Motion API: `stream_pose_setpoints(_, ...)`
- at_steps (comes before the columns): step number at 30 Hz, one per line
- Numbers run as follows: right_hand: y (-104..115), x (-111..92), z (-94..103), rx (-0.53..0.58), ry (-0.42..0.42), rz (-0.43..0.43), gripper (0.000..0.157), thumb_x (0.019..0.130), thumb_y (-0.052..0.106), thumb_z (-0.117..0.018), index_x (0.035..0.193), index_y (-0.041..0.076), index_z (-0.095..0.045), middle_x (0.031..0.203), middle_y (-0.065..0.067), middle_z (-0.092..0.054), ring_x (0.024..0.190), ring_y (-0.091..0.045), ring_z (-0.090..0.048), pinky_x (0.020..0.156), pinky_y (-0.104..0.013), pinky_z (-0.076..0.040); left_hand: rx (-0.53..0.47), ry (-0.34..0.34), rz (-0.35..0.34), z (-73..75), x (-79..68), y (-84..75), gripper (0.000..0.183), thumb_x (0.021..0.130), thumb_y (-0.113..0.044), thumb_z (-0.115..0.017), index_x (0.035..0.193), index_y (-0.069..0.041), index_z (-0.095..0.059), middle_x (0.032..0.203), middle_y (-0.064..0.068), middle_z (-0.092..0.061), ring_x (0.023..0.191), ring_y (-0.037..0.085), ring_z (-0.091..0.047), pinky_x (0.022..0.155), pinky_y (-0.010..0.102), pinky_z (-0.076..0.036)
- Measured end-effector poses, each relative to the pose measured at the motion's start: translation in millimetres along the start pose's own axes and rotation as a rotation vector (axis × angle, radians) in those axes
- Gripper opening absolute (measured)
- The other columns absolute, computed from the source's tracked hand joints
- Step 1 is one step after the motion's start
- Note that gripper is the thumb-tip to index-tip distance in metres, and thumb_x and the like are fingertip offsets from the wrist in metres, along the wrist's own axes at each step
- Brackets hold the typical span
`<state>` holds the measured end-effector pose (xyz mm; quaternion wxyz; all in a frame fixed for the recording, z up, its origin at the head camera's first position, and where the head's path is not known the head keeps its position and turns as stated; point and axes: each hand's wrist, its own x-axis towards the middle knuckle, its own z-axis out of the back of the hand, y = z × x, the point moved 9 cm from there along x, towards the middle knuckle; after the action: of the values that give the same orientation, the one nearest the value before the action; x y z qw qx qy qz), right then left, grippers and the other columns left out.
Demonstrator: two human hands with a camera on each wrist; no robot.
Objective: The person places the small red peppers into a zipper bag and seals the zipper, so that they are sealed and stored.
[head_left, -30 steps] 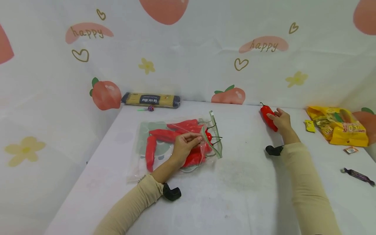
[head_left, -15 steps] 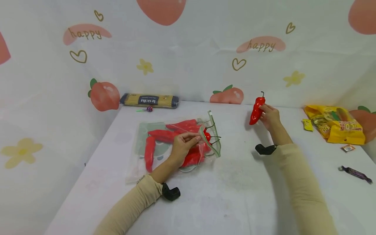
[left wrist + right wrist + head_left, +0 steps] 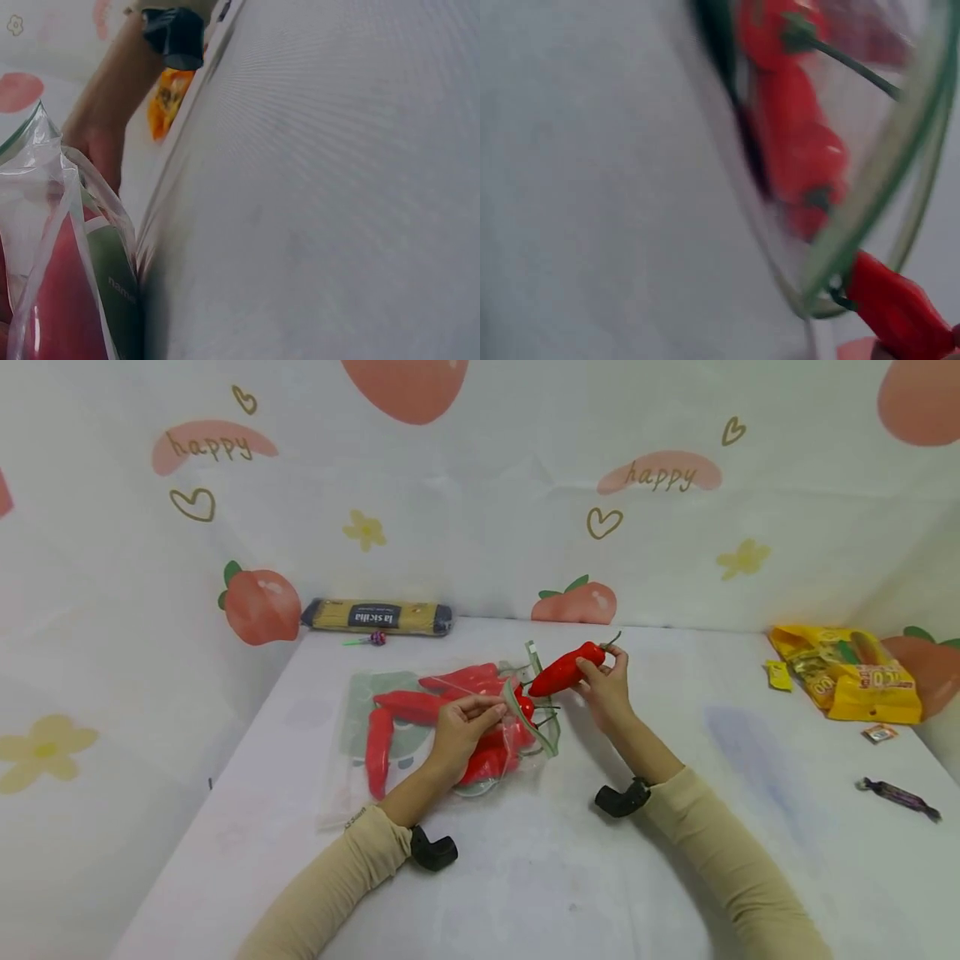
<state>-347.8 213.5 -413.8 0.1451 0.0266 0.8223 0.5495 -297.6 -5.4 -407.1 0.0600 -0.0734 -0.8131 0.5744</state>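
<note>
A clear zip bag point(image 3: 341, 793) with a green closure lies on the table, holding several red peppers point(image 3: 412, 705). My left hand point(image 3: 459, 737) pinches the near edge of the bag's mouth between thumb and fingers, and the mouth gapes to the right. My right hand point(image 3: 609, 692) holds one red pepper point(image 3: 564, 672) near its stem, its tip at the bag's opening. In the right wrist view the held pepper point(image 3: 896, 307) shows beside the green closure point(image 3: 877, 187). The left wrist view shows the bag's side point(image 3: 45, 202) and the right forearm point(image 3: 112, 75) beyond it.
A pasta packet point(image 3: 375, 617) and a lollipop point(image 3: 375, 638) lie at the back left. On the right are a yellow snack bag point(image 3: 855, 677), a small yellow packet point(image 3: 777, 676), a small orange wrapper point(image 3: 879, 733) and a purple-wrapped candy point(image 3: 898, 798). A printed cloth point(image 3: 480, 543) hangs behind the table.
My right hand has lifted the pepper from the back right of the table and carried it left to the bag's mouth, turning its tip leftward. My left hand keeps its hold on the bag.
</note>
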Motion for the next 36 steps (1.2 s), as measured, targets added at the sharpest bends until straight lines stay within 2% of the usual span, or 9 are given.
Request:
stream_pose_setpoints(3, -13.8, -0.4, 5.1, -0.085, -0.038, -0.005, 0.038, 0.091, 0.009, -0.054, 0.119, 0.021, -0.030, 0.098, -0.002, -0.041, 0.083, -0.009, -0.056, 0.070, -0.014, -0.053, -0.002, -0.007, 0.008, -0.2, 0.0, 0.8, 0.026, 0.086, -0.003, -0.060, 0.107, 0.013, -0.059, 0.077, -0.004, -0.069, 0.067, 0.007, -0.066, 0.068, 0.020, -0.056)
stream_pose_setpoints(6, -18.8, 0.6, 13.8, -0.170, -0.064, 0.015, 0.027, 0.093, 0.017, -0.052, 0.118, 0.012, -0.042, 0.095, 0.001, -0.046, 0.077, -0.003, -0.055, 0.073, -0.011, -0.050, -0.001, -0.011, 0.005, 0.7, 0.7, 1.7, 0.025, 0.086, -0.003, -0.060, 0.106, 0.013, -0.059, 0.077, -0.004, -0.069, 0.067, 0.007, -0.066, 0.067, 0.019, -0.056)
stream_pose_setpoints(10, -18.4, 1.3, 18.0, -0.258, -0.063, 0.054, 0.039, 0.095, 0.023, -0.048, 0.124, -0.004, -0.050, 0.090, 0.010, -0.056, 0.085, 0.001, -0.053, 0.083, -0.011, -0.049, 0.003, -0.003, -0.002, 1.9, 1.5, 1.3, 0.025, 0.087, -0.002, -0.059, 0.106, 0.013, -0.058, 0.078, -0.004, -0.070, 0.067, 0.007, -0.066, 0.067, 0.019, -0.056)
stream_pose_setpoints(18, -31.9, -4.9, -11.0, -0.369, 0.018, 0.067, 0.031, 0.086, 0.016, -0.064, 0.104, -0.009, -0.059, 0.070, 0.015, -0.060, 0.067, 0.005, -0.054, 0.064, -0.007, -0.048, -0.013, 0.020, -0.010, -1.6, 1.5, 2.1, 0.026, 0.087, 0.001, -0.058, 0.107, 0.016, -0.056, 0.076, -0.005, -0.070, 0.065, 0.006, -0.066, 0.067, 0.019, -0.056)
stream_pose_setpoints(22, -40.0, -6.5, -26.0, -0.492, 0.106, 0.064, 0.037, 0.084, 0.017, -0.066, 0.108, -0.010, -0.060, 0.066, 0.016, -0.061, 0.063, 0.003, -0.054, 0.060, -0.011, -0.047, -0.034, 0.015, -0.030, -1.5, 1.3, 1.2, 0.022, 0.086, 0.003, -0.058, 0.104, 0.014, -0.059, 0.077, -0.004, -0.070, 0.067, 0.006, -0.066, 0.066, 0.019, -0.056)
stream_pose_setpoints(25, -41.6, -7.1, -32.4, -0.562, 0.175, 0.049, 0.039, 0.084, 0.020, -0.066, 0.110, -0.008, -0.061, 0.070, 0.012, -0.064, 0.063, 0.001, -0.056, 0.060, -0.013, -0.049, -0.045, 0.010, -0.045, -0.4, 1.2, -1.2, 0.019, 0.086, 0.003, -0.058, 0.102, 0.012, -0.061, 0.077, -0.003, -0.070, 0.068, 0.007, -0.067, 0.067, 0.019, -0.056)
stream_pose_setpoints(29, -35.9, -9.4, -31.2, -0.625, 0.232, 0.039, 0.041, 0.087, 0.024, -0.062, 0.114, -0.008, -0.060, 0.092, -0.008, -0.070, 0.073, -0.002, -0.062, 0.071, -0.016, -0.054, -0.055, 0.006, -0.050, 0.7, 1.2, -3.4, 0.019, 0.086, 0.002, -0.059, 0.102, 0.011, -0.061, 0.078, -0.003, -0.071, 0.069, 0.008, -0.067, 0.067, 0.020, -0.056)
stream_pose_setpoints(32, -27.5, -12.2, -24.4, -0.682, 0.236, 0.029, 0.040, 0.093, 0.023, -0.052, 0.118, -0.008, -0.056, 0.114, -0.020, -0.063, 0.089, -0.009, -0.063, 0.077, -0.019, -0.054, -0.057, 0.009, -0.043, 1.4, 1.3, -3.7, 0.023, 0.086, 0.001, -0.059, 0.105, 0.013, -0.059, 0.079, -0.003, -0.071, 0.070, 0.008, -0.067, 0.068, 0.020, -0.056)
stream_pose_setpoints(36, -21.5, -16.5, -14.9, -0.699, 0.278, -0.037, 0.041, 0.096, 0.015, -0.038, 0.129, -0.009, -0.045, 0.131, -0.026, -0.049, 0.110, -0.023, -0.056, 0.086, -0.022, -0.052, -0.058, 0.014, -0.044, 0.6, 1.4, -2.5, 0.027, 0.086, 0.000, -0.059, 0.109, 0.016, -0.056, 0.079, -0.004, -0.071, 0.070, 0.008, -0.068, 0.069, 0.020, -0.056)
